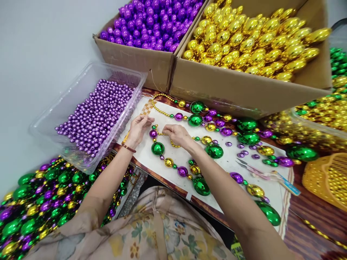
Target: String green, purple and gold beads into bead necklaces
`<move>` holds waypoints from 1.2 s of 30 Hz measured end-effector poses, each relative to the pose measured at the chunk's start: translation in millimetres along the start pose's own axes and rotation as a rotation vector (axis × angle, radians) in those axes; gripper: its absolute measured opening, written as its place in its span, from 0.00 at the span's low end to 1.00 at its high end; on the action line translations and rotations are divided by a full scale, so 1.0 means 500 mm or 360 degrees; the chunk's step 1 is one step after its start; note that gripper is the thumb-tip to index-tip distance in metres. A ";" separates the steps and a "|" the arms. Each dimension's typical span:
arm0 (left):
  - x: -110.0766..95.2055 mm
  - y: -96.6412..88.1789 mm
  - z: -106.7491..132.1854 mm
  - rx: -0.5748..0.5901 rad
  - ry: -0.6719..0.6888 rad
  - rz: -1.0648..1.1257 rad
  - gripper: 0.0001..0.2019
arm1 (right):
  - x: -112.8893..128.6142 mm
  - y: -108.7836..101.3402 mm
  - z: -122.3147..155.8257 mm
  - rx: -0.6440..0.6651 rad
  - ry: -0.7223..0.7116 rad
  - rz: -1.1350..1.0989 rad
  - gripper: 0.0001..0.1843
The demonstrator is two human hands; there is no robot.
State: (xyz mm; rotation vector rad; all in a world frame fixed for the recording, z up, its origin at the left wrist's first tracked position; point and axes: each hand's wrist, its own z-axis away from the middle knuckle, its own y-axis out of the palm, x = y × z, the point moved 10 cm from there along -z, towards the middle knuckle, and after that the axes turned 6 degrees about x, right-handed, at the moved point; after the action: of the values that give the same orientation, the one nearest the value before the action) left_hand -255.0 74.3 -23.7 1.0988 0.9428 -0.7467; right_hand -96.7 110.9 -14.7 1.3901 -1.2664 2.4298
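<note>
My left hand [138, 130], a beaded bracelet on its wrist, pinches what looks like a thin thread just above a strand's end. Close by on the right, my right hand [176, 135] has its fingers closed on a bead strand, small gold beads [160, 133] showing at the fingertips. From between the hands the bead strand [168, 162] runs down over the white cloth [233, 166], with purple, gold and large green beads. A second strand [195, 120] lies behind my right hand, starting in a curve of small gold beads. The fingertips partly hide what they grip.
Left stands a clear tub [94, 66] of small purple beads, above piled finished strands [51, 198]. Cardboard boxes with purple [135, 57] and gold beads [238, 34] line the back. Scissors [260, 174], loose purple beads [255, 156] and a yellow basket [314, 173] are right.
</note>
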 end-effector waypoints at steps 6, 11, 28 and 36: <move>0.001 0.012 0.003 0.0003 -0.0162 0.0491 0.06 | -0.007 -0.039 0.053 -0.0002 0.0107 0.0604 0.16; -0.039 0.023 0.003 0.0134 -0.0019 -0.0066 0.02 | 0.008 -0.061 0.077 0.0040 0.0158 0.1038 0.20; -0.108 0.158 0.110 0.0891 0.0586 -0.2365 0.11 | 0.003 -0.107 0.093 -0.0098 -0.0013 0.0682 0.17; -0.129 0.145 0.106 0.0826 0.0258 -0.1073 0.12 | -0.021 -0.099 0.110 -0.0052 -0.0108 0.0348 0.14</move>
State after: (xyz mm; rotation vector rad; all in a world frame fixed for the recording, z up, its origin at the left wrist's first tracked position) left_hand -205.9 48.3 71.9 1.3078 1.3227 -1.5333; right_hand -31.5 109.3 22.2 1.4046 -1.5426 2.5034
